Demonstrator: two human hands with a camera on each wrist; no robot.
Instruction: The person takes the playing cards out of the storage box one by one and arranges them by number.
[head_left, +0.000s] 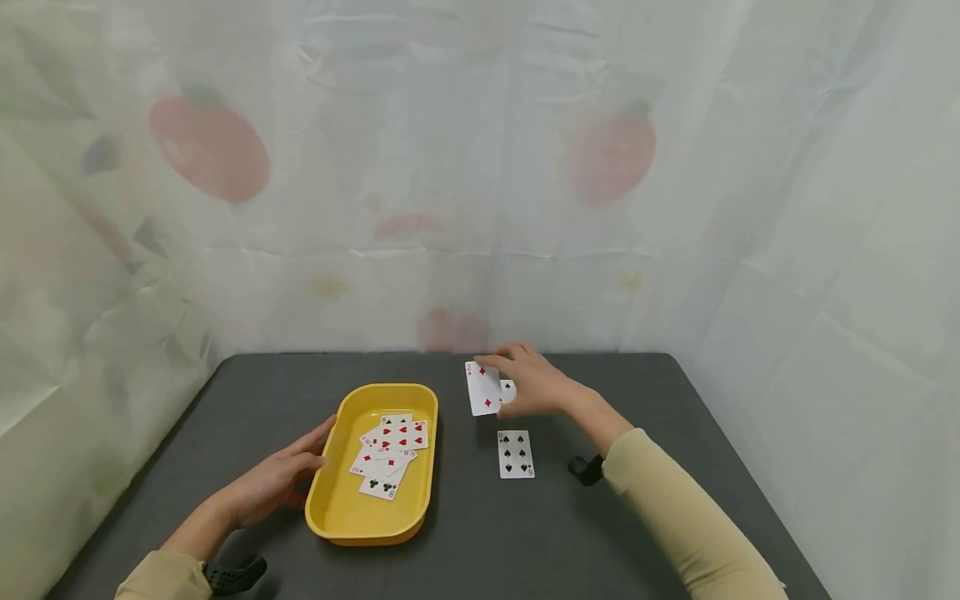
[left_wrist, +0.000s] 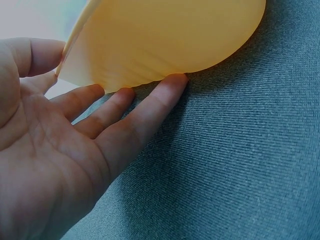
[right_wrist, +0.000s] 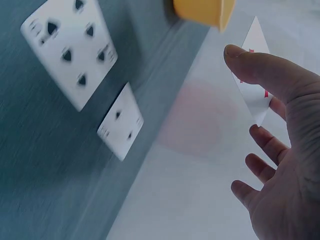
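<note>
**A two of diamonds lifted off the felt**

From where I stand, the right hand [head_left: 536, 385] is up at about one o'clock from the yellow tray [head_left: 341, 508], pinching the two of diamonds [head_left: 483, 389] by its far edge, thumb on one face and fingers behind. The card is raised and tilted, its face turned toward the person. Just behind that hand a small spade card [right_wrist: 121, 121] lies flat on the dark table [head_left: 637, 400], and at six o'clock from the hand the six of spades [head_left: 516, 454] lies face up, apart from both.

The left hand [head_left: 273, 482] rests with straight, relaxed fingers against the tray's wall at its nine o'clock side; the fingertips [left_wrist: 172, 84] touch the rim's underside and the cloth, gripping nothing. Inside the tray sits a loose pile of cards [head_left: 390, 454], fanned and overlapping.

The card looks thin, light and springy, with a slick finish, so I'd judge it slides easily out of a slack pinch and bends if squeezed hard. An edge or corner is the sensible place to take it, as flat cards give no purchase on the cloth.
</note>
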